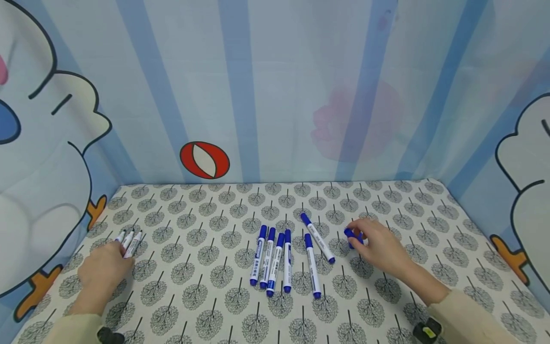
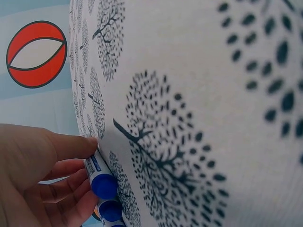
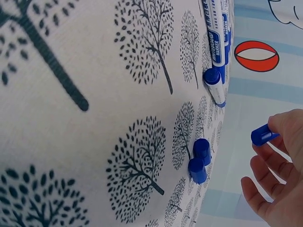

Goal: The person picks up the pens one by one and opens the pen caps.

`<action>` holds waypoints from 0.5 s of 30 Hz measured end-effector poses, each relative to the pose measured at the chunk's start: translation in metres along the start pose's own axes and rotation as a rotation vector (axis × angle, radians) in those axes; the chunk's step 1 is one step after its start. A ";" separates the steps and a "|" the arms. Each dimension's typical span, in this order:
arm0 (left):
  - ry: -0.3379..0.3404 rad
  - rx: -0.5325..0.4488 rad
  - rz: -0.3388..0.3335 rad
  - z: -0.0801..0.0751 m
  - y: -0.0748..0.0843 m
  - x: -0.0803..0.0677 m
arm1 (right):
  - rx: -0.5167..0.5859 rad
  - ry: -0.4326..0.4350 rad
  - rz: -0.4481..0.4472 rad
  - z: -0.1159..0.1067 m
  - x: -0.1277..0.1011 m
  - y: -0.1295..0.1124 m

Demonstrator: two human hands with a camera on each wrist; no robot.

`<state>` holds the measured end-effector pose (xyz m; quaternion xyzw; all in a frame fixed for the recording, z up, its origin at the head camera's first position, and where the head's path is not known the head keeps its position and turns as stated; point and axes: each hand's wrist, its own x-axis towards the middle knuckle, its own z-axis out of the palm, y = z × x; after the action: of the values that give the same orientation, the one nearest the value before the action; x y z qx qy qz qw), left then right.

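The left hand (image 1: pixel 103 267) rests on the tree-patterned tablecloth (image 1: pixel 206 296) at about eight o'clock of the scene, its fingers curled round a small bunch of uncapped markers (image 1: pixel 130 241). Three white barrels lie side by side, their dark tips pointing toward one o'clock, their long axes running from the hand up and slightly right. In the left wrist view the thumb and fingers (image 2: pixel 66 187) close on the barrels, whose blue rear ends (image 2: pixel 104 186) stick out toward the camera.

The right hand (image 1: pixel 378 248) lies at about four o'clock, palm down, forearm trailing to the lower right. It pinches one blue cap (image 3: pixel 263 135) between thumb and fingertips — the other fingers hang loosely curled. Two more loose caps (image 3: pixel 199 161) lie touching each other on the cloth, just beside that hand.

In the middle lies a row of capped markers (image 1: pixel 275 258), four close together and nearly parallel, long axes running roughly twelve to six, caps at the far end. A fifth marker (image 1: pixel 312 265) lies just right of them; a sixth marker (image 1: pixel 318 238) slants from eleven o'clock to five.

Behind the table hangs a cartoon curtain (image 1: pixel 275 86) — blue stripes, a red ball (image 1: pixel 204 160).
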<state>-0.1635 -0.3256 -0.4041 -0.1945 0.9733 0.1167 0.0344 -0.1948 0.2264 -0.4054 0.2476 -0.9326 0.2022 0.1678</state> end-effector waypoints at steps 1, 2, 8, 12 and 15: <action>-0.002 0.000 0.002 0.000 0.000 0.000 | 0.001 0.000 0.001 0.000 0.000 0.000; -0.005 -0.001 0.004 0.000 0.000 0.000 | 0.002 0.000 0.000 0.000 0.000 0.000; -0.004 -0.001 0.012 -0.001 -0.001 0.000 | 0.007 -0.003 -0.001 0.002 0.001 0.001; 0.007 0.001 0.018 -0.001 0.000 -0.002 | 0.007 -0.008 0.005 0.002 0.001 0.001; 0.014 0.005 0.024 -0.001 -0.001 -0.001 | 0.007 -0.005 0.004 0.001 0.000 0.001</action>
<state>-0.1618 -0.3260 -0.4033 -0.1833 0.9761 0.1134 0.0268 -0.1957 0.2262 -0.4065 0.2468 -0.9327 0.2053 0.1644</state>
